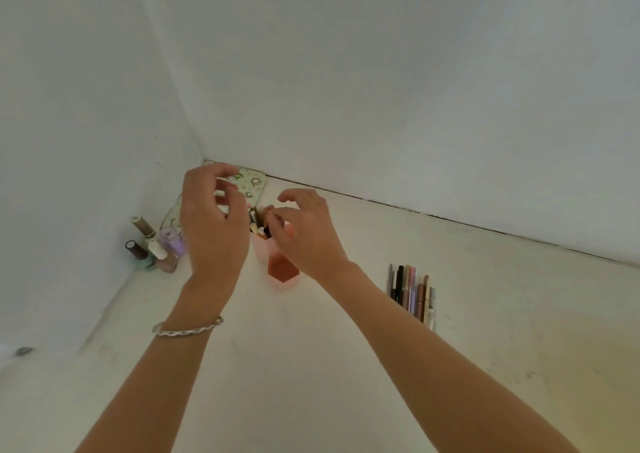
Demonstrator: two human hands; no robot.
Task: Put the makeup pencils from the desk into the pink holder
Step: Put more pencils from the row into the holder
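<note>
Both hands work at the mouth of the pink holder: right hand grip narrow on pencil tops there, left hand loosely curled, empty. The placing step appears under way; remaining makeup pencils lie in a row on the table, well right, calling next for a reach there.

Holder on desk, near centre. Few pencils stand in holder's far part. Left hand above holder's 9 o'clock side; right hand above its top, fingertips at pencil tips (contact unclear). Bottles clustered at 9 o'clock of holder, near left wall. Card at 12 o'clock, leaning in wall corner, partly behind left hand. Row of loose pencils lies side by side on desk at 3 o'clock, well apart from holder. Bracelet on left wrist.
</note>
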